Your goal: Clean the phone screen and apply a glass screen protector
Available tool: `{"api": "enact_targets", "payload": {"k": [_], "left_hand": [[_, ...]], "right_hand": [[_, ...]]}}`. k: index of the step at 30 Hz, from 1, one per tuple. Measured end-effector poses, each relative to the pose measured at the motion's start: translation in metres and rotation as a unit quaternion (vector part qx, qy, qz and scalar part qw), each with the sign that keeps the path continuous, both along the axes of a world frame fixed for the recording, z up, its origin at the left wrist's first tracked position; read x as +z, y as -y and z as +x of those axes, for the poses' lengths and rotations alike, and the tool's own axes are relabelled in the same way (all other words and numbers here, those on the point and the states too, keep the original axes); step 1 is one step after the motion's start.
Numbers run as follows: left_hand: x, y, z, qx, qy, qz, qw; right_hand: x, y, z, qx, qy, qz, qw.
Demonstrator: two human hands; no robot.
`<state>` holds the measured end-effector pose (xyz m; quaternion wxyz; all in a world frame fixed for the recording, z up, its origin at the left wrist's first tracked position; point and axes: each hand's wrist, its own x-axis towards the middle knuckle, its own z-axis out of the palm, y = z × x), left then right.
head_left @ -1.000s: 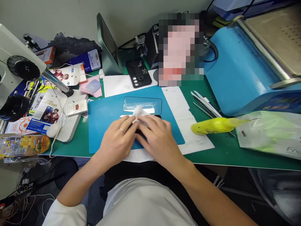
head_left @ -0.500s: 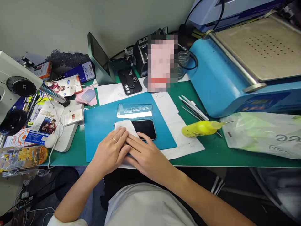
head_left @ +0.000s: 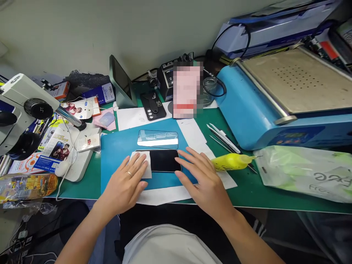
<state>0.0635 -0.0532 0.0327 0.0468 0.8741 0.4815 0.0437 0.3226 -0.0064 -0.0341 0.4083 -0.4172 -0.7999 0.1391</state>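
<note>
Blue mat (head_left: 165, 180): flat on the green benchtop (head_left: 247, 196)
Black phone (head_left: 165, 161): screen up on the mat, between the two hands
White wipe (head_left: 149, 168): over the phone's left end, overhanging its near edge
Left hand (head_left: 125, 185): ringed, fingers straight, laid flat on the wipe
Right hand (head_left: 207, 181): fingers open, slightly spread at the phone's right end; contact cannot be told
Clear panel (head_left: 157, 139): black-bordered, just beyond the phone
Yellow bottle (head_left: 232, 162): on its side, beside the right hand
</note>
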Motion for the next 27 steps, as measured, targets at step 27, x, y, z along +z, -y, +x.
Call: {"api": "enact_targets", "payload": {"k": [27], "left_hand": [[-0.022,-0.005,0.018,-0.001,-0.07,0.004,0.998]], "right_hand": [[-0.007,0.003,-0.004,-0.007,0.083,0.005,0.997]]}}
